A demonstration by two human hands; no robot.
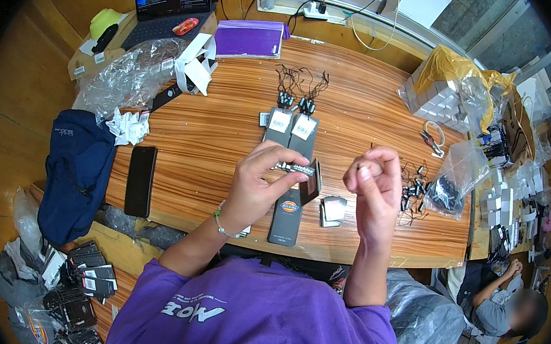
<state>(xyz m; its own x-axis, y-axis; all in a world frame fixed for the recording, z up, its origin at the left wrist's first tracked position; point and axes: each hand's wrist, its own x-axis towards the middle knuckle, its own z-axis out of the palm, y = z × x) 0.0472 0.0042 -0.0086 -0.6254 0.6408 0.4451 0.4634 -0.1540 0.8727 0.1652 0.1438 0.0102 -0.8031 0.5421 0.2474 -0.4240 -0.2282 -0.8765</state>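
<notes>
My left hand (258,180) pinches a dark hang tag (312,183) near its top, tilted over the table. My right hand (376,192) is raised beside it, thumb and forefinger pressed together; what they hold, if anything, is too small to make out. Under and beyond the left hand lie two stacks of long grey hang tags (277,139) with white stickers and black cords (297,81) bunched at their tops. A grey tag with a round logo (285,223) lies nearer to me. Small white cards (333,211) are stacked between my wrists.
Loose black cords (413,192) and a plastic bag (455,183) lie on the right, with snips (433,142) behind. On the left are a phone (140,181), a navy cloth bag (75,172) and a laptop (167,19). A person (508,307) sits at lower right.
</notes>
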